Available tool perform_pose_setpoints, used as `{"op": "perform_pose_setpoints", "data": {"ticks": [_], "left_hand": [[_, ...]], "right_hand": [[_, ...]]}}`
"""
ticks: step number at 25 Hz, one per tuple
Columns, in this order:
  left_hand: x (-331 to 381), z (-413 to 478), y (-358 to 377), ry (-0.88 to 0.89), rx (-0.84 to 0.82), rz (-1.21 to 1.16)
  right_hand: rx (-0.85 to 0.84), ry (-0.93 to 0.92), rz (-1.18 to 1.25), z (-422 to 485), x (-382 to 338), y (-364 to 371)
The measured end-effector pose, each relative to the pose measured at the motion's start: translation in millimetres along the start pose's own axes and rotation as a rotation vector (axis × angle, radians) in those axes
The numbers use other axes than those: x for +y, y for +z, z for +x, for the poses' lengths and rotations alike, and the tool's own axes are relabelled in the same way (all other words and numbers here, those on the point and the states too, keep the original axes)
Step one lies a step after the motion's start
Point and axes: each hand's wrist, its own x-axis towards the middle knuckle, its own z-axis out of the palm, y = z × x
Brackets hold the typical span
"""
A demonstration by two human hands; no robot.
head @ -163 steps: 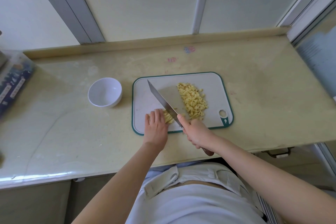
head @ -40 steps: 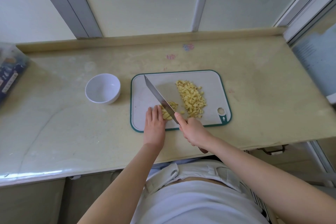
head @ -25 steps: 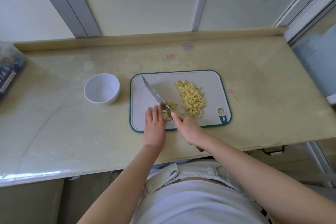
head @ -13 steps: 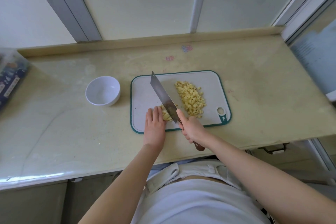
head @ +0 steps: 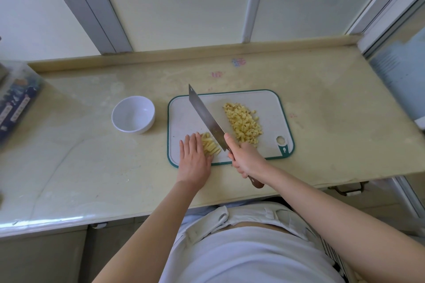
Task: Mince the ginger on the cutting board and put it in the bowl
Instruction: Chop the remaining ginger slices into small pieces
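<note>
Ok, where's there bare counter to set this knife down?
The counter right of the cutting board is bare. So is the wide stretch in front of the bowl, left of the left hand. The board itself is crowded: diced ginger, ginger strips, the knife in the right hand.

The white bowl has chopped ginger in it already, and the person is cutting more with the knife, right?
Not quite: in the head view the white bowl is empty. The chopped ginger lies in a pile on the cutting board. The right hand does hold the knife over the ginger strips, beside the left hand.
</note>
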Motion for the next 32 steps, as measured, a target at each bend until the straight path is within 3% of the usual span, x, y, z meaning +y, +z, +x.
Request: {"op": "perform_pose_setpoints", "data": {"ticks": [16,22,32], "left_hand": [[1.8,4.7,9.3,-0.034,-0.046,0.101],[1.4,6.3,12.9,-0.045,-0.040,0.109],[1.0,5.6,15.9,-0.026,-0.012,0.107]], "right_hand": [[-0.023,0.088,-0.218,12.5,4.4,13.6],[-0.055,0.161,-0.177,23.5,2.3,11.5],[0.008,0.062,-0.214,28.0,13.0,17.2]]}}
